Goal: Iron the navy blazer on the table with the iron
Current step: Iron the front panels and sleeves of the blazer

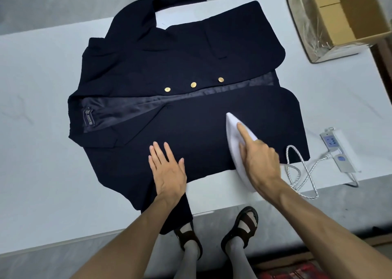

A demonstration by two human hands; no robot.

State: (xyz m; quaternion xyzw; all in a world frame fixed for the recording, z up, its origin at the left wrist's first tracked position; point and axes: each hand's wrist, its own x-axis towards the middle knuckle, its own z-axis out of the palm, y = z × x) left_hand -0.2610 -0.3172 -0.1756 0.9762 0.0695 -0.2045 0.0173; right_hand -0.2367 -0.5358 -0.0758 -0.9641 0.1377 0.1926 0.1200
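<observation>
The navy blazer point(191, 71) lies spread front-up on the white table point(42, 92), collar to the left, with three gold buttons along its front edge and the lining showing. One sleeve hangs over the near table edge. My right hand point(257, 158) grips the white iron point(234, 134), index finger stretched along its top; the iron's nose rests on the blazer's near front panel and its heel reaches past the hem. My left hand point(166, 168) presses flat on the fabric to the left of the iron, fingers straight.
The iron's braided cord point(301, 168) loops on the table to a white power strip point(339, 149) at the right. An open cardboard box point(339, 18) stands at the far right corner. The near table edge runs just behind my sandalled feet point(241, 228).
</observation>
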